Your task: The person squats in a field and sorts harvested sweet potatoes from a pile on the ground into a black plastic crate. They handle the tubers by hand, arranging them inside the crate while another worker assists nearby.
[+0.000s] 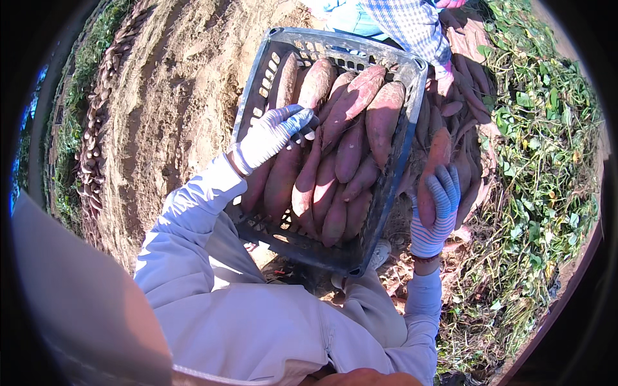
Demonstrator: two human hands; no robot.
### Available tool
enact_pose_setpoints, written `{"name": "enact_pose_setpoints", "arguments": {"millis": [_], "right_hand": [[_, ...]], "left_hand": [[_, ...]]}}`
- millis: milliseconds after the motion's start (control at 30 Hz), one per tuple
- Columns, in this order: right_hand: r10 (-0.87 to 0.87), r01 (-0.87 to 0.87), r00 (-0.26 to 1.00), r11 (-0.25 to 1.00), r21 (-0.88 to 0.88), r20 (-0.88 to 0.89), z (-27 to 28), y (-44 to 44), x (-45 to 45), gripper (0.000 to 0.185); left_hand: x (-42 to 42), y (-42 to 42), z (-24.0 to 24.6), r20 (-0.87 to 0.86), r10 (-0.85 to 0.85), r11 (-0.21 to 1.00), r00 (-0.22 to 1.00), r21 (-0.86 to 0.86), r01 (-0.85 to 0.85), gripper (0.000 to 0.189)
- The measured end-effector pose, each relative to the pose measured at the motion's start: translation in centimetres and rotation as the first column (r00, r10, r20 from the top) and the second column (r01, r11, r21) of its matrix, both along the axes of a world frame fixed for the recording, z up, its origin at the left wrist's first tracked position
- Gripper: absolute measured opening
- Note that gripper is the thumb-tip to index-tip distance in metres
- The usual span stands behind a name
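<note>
A black plastic crate (397,181) with slatted walls stands before me, with several large reddish sweet potatoes (351,103) lying lengthwise in it. My left hand (277,132), in a striped knit glove, hovers over the crate's left half, fingers slightly bent and apart; no sweet potato is seen in its grasp. To the right of the crate, my right hand (438,210), gloved alike, holds one long sweet potato (432,178) by its lower part, its far end pointing away from me. More sweet potatoes (467,91) are heaped on the ground beyond that hand.
Across the crate a co-worker in a checked sleeve (403,24) reaches a pink-gloved hand (444,77) to the heap. Green vines (536,159) run along the right. Bare furrowed soil (164,87) lies left, with a long row of sweet potatoes (94,140) farther off. My shoe (380,253) is beside the crate.
</note>
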State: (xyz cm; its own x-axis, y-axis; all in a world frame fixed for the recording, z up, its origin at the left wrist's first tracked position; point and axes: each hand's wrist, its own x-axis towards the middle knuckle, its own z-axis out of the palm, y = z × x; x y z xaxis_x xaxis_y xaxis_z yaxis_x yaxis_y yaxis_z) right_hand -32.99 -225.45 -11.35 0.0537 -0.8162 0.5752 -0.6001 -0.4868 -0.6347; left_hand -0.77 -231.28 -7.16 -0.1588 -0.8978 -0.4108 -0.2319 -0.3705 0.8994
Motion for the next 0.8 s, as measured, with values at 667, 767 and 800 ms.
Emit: {"name": "enact_pose_setpoints", "arguments": {"millis": [667,767,800], "right_hand": [[-0.623,0.789,0.614,0.480,0.384,-0.484,-11.9,-0.3,-14.8,0.068],[-0.455,0.828,0.508,0.025,0.559,-0.732,-15.4,-1.5,-19.2,0.091],[-0.335,0.891,0.431,0.008,0.454,-0.838,-16.4,-2.0,-19.6,0.101]], "left_hand": [[-0.2,4.8,-12.0,0.922,-0.075,0.945,0.381,-0.055,0.321,0.083],[-0.4,4.7,-11.7,0.935,-0.089,0.955,0.342,-0.017,0.295,0.083],[-0.5,4.6,-11.6,0.927,-0.101,0.966,0.360,0.005,0.258,0.083]]}}
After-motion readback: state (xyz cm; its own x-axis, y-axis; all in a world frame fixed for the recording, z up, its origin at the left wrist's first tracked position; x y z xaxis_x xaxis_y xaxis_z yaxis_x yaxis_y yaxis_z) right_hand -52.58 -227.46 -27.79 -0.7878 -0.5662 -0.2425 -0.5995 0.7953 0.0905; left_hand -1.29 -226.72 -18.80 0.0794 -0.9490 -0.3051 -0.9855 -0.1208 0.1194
